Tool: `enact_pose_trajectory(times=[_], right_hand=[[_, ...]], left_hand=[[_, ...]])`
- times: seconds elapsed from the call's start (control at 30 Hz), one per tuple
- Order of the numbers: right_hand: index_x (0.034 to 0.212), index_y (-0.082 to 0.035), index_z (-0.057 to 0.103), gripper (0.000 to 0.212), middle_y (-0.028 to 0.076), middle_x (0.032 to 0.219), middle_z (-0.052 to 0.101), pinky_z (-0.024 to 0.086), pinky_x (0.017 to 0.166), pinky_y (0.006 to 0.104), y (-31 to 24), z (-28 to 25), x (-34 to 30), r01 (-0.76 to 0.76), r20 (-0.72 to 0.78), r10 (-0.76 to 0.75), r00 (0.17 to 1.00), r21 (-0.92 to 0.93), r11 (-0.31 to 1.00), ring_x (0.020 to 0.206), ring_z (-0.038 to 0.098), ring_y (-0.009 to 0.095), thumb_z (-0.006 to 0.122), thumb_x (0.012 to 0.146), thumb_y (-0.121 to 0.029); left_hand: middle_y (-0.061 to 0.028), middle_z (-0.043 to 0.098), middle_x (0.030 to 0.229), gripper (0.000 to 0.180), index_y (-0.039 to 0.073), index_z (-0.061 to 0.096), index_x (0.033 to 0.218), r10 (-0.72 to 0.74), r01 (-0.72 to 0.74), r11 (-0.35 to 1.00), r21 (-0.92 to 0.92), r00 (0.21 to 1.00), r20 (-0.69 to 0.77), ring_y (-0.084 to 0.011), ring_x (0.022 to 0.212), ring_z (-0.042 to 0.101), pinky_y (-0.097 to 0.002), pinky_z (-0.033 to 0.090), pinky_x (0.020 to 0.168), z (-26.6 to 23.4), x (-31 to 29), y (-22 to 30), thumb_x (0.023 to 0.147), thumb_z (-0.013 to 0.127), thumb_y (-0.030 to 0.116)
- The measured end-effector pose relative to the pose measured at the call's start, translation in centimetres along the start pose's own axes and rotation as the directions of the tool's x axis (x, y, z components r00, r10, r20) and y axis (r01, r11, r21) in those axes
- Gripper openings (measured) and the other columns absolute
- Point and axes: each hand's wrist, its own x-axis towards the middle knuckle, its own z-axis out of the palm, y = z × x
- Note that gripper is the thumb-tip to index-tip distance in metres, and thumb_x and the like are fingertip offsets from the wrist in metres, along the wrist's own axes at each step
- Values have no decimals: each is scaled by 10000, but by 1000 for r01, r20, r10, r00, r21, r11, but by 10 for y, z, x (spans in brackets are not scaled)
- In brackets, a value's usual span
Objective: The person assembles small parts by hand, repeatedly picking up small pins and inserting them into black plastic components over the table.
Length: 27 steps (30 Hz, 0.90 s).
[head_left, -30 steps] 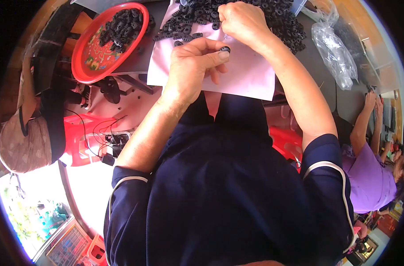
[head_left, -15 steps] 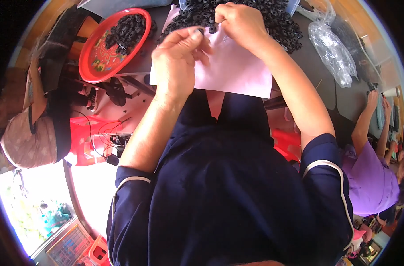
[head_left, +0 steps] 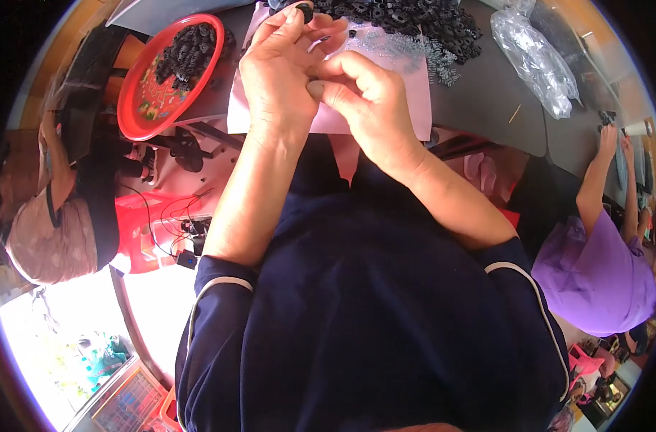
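My left hand (head_left: 281, 75) is raised over a pink sheet (head_left: 411, 115), palm turned up. Its thumb and forefinger pinch a small round black plastic piece (head_left: 305, 12), while the other fingers curl loosely. Close against the left palm, my right hand (head_left: 378, 108) has its thumb and forefinger pressed together. Something tiny and dark may be at those fingertips, but it is too small to make out. Beyond both hands lies a heap of black plastic pieces (head_left: 414, 18), and beside it many small silvery coils (head_left: 439, 68) that look like springs.
A red oval tray (head_left: 130, 119) holding more black pieces (head_left: 187, 54) stands at the left. A clear plastic bag (head_left: 533, 65) lies on the dark table (head_left: 497, 101) at right. One person (head_left: 54, 230) sits to the left, another in purple (head_left: 598, 270) works at right.
My right hand has come from the heap of black pieces down to my left palm. The left hand still pinches a black piece and has tilted palm up. The whole view has shifted slightly.
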Motion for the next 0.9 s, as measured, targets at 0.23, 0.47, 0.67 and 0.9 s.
enact_pose_trajectory(times=[0.23,0.47,0.67,0.9], right_hand=[[834,-2,589,132,133,781,623,488,587,344,-7,-2,-8,355,-74,-395,916,-309,882,664,634,286,651,739,64],[894,30,678,98,66,919,678,507,809,245,-19,-30,-1,36,-14,-35,999,36,999,868,638,112,647,802,49],[970,-12,673,211,33,851,684,505,763,238,-18,-61,29,-15,4,15,1000,-21,1000,791,642,109,590,796,71],[890,29,636,113,49,818,637,455,710,242,-17,-57,42,-140,80,131,988,121,983,750,584,118,609,785,1]], left_hand=[[-130,628,901,175,-26,582,1032,-3,19,991,133,993,-119,-245,857,621,-328,514,790,10,-9,-10,936,567,120],[-138,653,876,185,-79,602,1061,38,-20,986,165,993,-110,-221,740,635,-314,533,663,-6,-13,-20,915,573,31],[-150,652,846,163,-83,611,1025,-88,90,950,299,996,-19,-219,712,634,-317,523,613,-16,-18,-16,903,590,23],[-133,652,817,187,-92,614,1021,-114,101,902,420,994,4,-180,679,624,-272,509,569,-13,-20,-14,893,614,44]])
